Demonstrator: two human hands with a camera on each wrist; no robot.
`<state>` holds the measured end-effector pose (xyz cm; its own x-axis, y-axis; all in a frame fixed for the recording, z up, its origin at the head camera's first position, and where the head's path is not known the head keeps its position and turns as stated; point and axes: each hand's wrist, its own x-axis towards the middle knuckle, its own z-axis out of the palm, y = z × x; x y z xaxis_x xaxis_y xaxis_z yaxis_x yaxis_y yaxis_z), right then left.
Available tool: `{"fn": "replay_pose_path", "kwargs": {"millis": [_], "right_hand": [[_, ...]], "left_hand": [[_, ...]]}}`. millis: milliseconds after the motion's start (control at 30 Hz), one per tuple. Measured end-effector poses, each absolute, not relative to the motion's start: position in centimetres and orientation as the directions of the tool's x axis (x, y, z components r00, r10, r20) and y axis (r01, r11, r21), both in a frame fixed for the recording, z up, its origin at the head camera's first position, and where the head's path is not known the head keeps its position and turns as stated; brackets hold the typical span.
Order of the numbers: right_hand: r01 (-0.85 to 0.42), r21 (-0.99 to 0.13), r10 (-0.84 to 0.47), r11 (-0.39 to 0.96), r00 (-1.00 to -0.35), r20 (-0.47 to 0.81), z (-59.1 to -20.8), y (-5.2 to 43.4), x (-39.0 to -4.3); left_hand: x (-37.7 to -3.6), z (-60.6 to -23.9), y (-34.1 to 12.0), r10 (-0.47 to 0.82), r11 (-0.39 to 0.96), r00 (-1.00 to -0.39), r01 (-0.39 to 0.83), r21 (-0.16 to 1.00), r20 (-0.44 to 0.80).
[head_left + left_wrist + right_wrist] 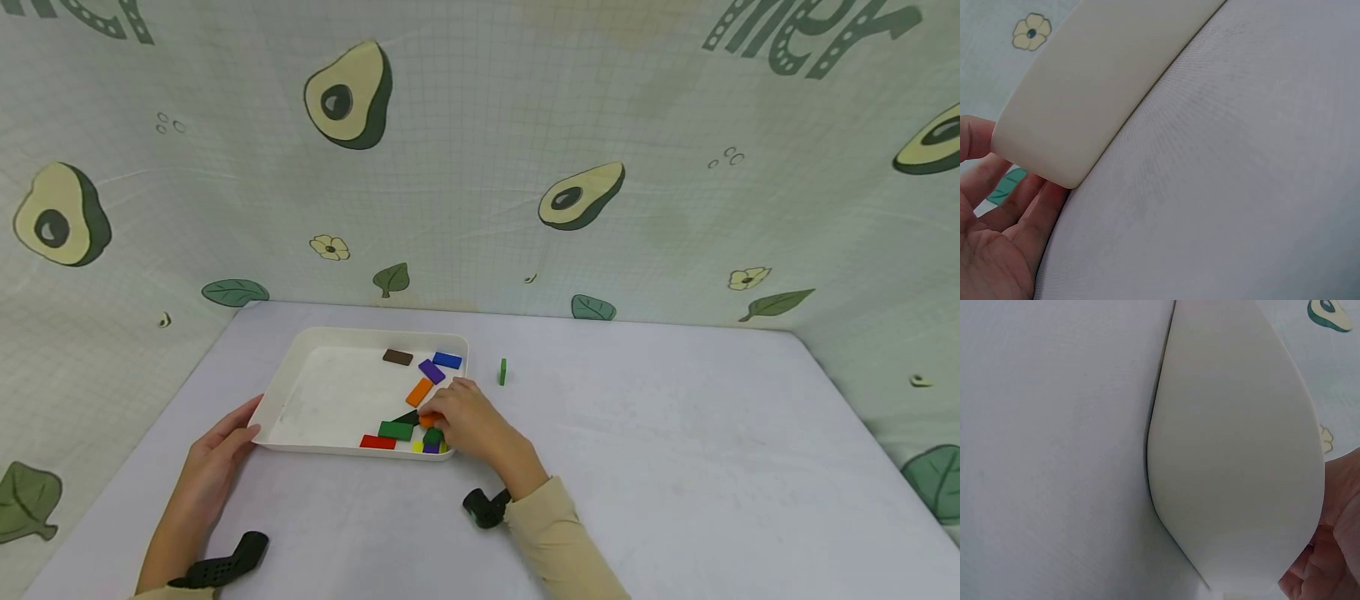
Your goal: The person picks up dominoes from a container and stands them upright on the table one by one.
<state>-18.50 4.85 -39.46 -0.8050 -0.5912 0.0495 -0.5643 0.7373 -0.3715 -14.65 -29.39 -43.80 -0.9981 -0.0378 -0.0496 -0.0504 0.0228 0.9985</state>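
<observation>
A white tray (300, 392) lies on the table and holds several coloured flat blocks: brown (397, 357), blue (447, 360), purple (431, 372), orange (419, 392), green (395, 430) and red (377, 442). My right hand (433, 414) reaches into the tray's near right corner, and its curled fingers pinch a small orange block (429, 422). My left hand (243, 427) rests with straight fingers against the tray's near left corner. The left wrist view shows that corner (1085, 94) against my left hand (997, 237). In the right wrist view only the tray's outer wall (1235, 456) and a few fingers (1335, 550) show.
One green block (502, 372) stands on edge on the grey table (675, 458), just right of the tray. Avocado-print cloth walls (480, 167) close off the back and both sides. A black camera mount (486, 507) sits at my right wrist, another (225, 567) at my left.
</observation>
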Motion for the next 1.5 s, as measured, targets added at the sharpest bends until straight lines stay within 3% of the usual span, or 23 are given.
{"fn": "replay_pose_path", "kwargs": {"millis": [500,900,1300,1500], "right_hand": [[-0.568,-0.414,-0.611,0.711,-0.791,0.036,-39.4,4.8,-18.4],[-0.467,-0.631,-0.569,0.62,-0.821,0.048,-38.8,5.3,-18.2],[-0.359,-0.709,-0.498,0.607,-0.867,0.012,-37.9,6.0,-18.3],[-0.362,-0.741,-0.467,0.565,-0.881,0.075,-37.3,6.9,-18.3]], "left_hand": [[-14.7,-43.8,-29.4,-0.038,0.0,-0.998,-0.054,0.999,-0.054],[-14.6,-43.9,-29.5,-0.024,-0.05,-0.999,-0.043,0.998,-0.044],[-14.7,-43.9,-29.6,-0.027,-0.036,-0.999,-0.041,0.998,-0.042],[-14.7,-43.8,-29.4,-0.033,-0.022,-0.998,-0.049,0.999,-0.049]]}}
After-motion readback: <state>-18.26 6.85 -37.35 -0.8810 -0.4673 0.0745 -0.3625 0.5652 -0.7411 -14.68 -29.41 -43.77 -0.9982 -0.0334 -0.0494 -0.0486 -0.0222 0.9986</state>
